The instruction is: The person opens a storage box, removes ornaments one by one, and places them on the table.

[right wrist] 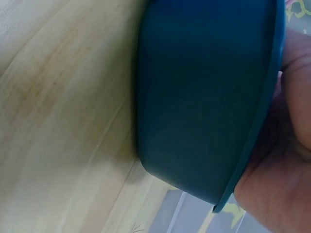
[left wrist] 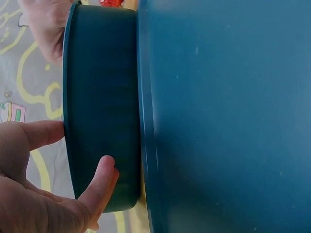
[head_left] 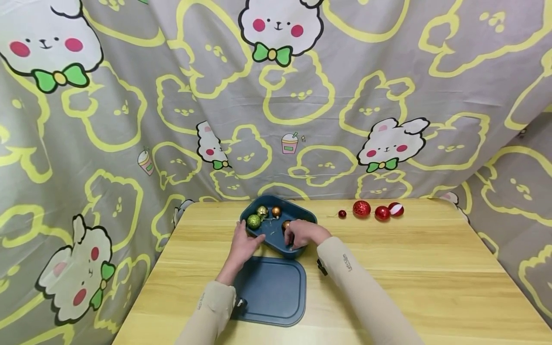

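Observation:
A dark blue plastic box (head_left: 309, 218) stands on the table, holding a green glittery bauble (head_left: 253, 221), a gold bauble (head_left: 262, 211) and an orange bauble (head_left: 276, 211). My left hand (head_left: 245, 244) grips the box at its front left corner; in the left wrist view its fingers (left wrist: 99, 182) lie against the outer wall. Over the front right rim, my right hand (head_left: 302, 232) reaches down inside, beside another orange bauble (head_left: 285, 224). The box wall hides its fingertips in the right wrist view, and I cannot tell whether they pinch anything.
Close in front of the box lies its flat blue lid (head_left: 271, 290). To the right on the wooden table (head_left: 409, 268) are a small dark red bauble (head_left: 342, 214), a red glittery bauble (head_left: 361, 209), a red bauble (head_left: 382, 213) and a red-and-white one (head_left: 396, 209). A patterned curtain (head_left: 276, 105) hangs behind.

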The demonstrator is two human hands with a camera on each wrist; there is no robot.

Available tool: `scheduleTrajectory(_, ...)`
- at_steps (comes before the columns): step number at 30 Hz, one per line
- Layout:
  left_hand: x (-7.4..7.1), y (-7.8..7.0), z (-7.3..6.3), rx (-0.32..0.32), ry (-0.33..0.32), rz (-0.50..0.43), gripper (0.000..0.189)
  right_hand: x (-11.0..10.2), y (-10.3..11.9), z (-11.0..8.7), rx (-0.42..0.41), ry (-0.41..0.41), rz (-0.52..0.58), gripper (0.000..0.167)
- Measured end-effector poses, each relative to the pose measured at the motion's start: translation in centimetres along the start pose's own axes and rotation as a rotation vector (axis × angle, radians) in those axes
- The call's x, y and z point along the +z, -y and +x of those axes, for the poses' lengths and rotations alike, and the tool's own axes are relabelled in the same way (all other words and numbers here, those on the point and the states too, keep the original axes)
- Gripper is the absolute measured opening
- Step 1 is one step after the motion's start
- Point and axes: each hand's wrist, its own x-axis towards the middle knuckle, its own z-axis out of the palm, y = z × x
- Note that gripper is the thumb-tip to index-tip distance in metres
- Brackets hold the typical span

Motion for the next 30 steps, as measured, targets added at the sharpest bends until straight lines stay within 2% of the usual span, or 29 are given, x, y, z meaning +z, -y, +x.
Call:
scheduleTrajectory(4, 0.1, 0.1, 0.1, 0.009, 0.002, 0.010, 0.093, 0.1, -0.2, 0.0, -0.017, -0.008, 0.016, 0.008)
scheduleTrajectory(12, 0.1, 0.0, 0.1, 0.012, 0.000, 0.008, 0.092, 0.4, -0.6, -0.2, -0.039, -0.079, 0.096, 0.007)
scheduleTrajectory(20, 0.1, -0.1, 0.1, 0.012, -0.001, 0.004, 0.092, 0.3, -0.9, -0.3, -0.051, -0.098, 0.155, 0.006)
scheduleTrajectory(30, 0.1, 0.0, 0.2, 0.018, -0.002, 0.003, 0.092, 0.4, -1.2, -0.4, -0.104, -0.130, 0.193, 0.006)
